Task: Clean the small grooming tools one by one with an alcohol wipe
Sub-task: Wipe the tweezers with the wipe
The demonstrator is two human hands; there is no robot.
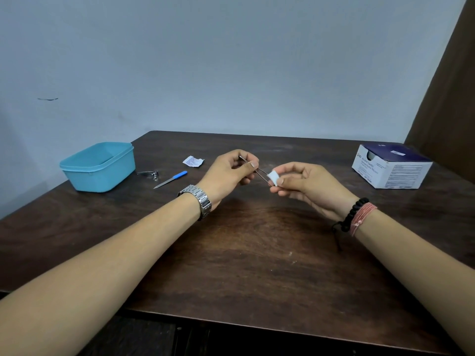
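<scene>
Tweezers [257, 170]: L hand [226, 176] grip pinches end, R hand [305, 183] grip pinches wipe [274, 178] round tips.

We see a plain room, likely a home: a worn dark wooden table [257, 253] pushed against a bare pale blue wall [231, 60], with a brown curtain [447, 86] at far right.

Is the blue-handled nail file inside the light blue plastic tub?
No, the blue-handled nail file lies on the table beside the tub.

Matt wooden table [257, 253], metal tweezers [261, 171]
</scene>
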